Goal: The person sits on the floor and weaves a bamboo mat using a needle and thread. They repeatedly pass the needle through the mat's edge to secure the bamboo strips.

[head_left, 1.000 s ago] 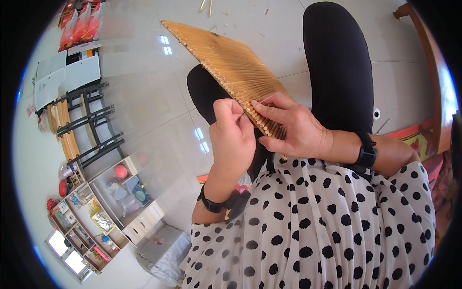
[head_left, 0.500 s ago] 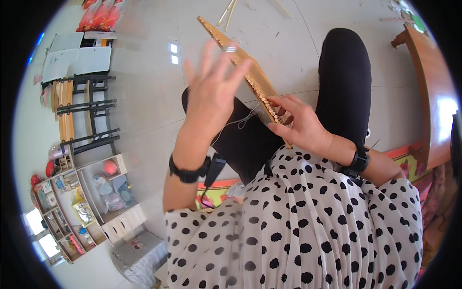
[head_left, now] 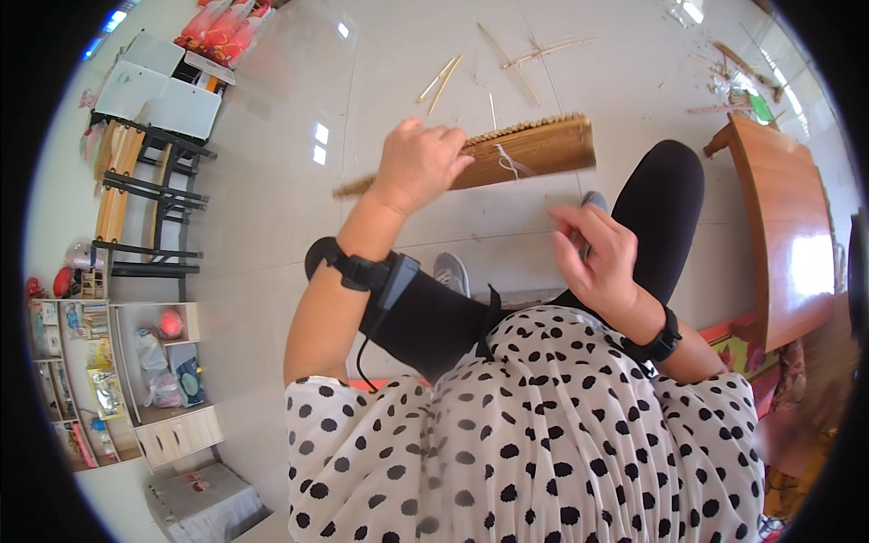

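My left hand (head_left: pixel 415 165) is closed around the upper edge of a flat panel of thin straw-coloured stalks (head_left: pixel 548 149) bound side by side. The panel is held roughly crosswise beyond my knees, its row of cut stalk ends facing up, its left tip a little blurred. A white string (head_left: pixel 509 163) hangs in a loop on its near face. My right hand (head_left: pixel 597 255) is apart from the panel, nearer to me above my right thigh, with fingers loosely bent and spread and nothing in them.
Loose stalks (head_left: pixel 439 81) lie on the pale tiled floor ahead, with more crossed stalks (head_left: pixel 525 61) beside them. A low wooden table (head_left: pixel 783 226) stands at the right. Stacked black-framed stools (head_left: pixel 158 199) and an open shelf unit (head_left: pixel 163 362) line the left side.
The panel has swung from a steep slant to nearly crosswise and farther from me. My left hand, previously raised with fingers spread, now grips it; my right hand has let go.
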Motion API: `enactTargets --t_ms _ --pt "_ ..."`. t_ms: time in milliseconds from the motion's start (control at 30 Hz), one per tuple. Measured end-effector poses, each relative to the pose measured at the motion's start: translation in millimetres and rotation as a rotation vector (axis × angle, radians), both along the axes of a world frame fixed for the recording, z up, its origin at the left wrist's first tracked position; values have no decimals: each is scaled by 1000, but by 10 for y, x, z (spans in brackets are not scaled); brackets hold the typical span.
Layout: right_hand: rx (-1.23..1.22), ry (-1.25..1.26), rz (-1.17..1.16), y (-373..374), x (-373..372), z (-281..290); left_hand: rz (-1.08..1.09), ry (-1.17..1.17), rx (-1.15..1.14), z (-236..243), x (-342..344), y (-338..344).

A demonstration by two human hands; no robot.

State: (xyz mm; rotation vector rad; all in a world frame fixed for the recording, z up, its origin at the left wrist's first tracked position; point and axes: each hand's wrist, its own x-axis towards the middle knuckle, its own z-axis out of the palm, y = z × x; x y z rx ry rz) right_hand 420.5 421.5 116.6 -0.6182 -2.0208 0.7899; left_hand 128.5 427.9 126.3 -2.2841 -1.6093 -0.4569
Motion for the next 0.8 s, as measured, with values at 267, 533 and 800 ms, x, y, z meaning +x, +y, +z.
enactTargets --t_ms 267,533,800 --pt "-439 -194 -395 741 -592 83 147 -305 306 -537 961 -76" --pt "-255 -375 -455 1090 -461 -143 210 -677 194 -680 1364 -67" --pt "-264 -383 -303 1088 -395 -147 43 -1568 -16 -779 1276 90"
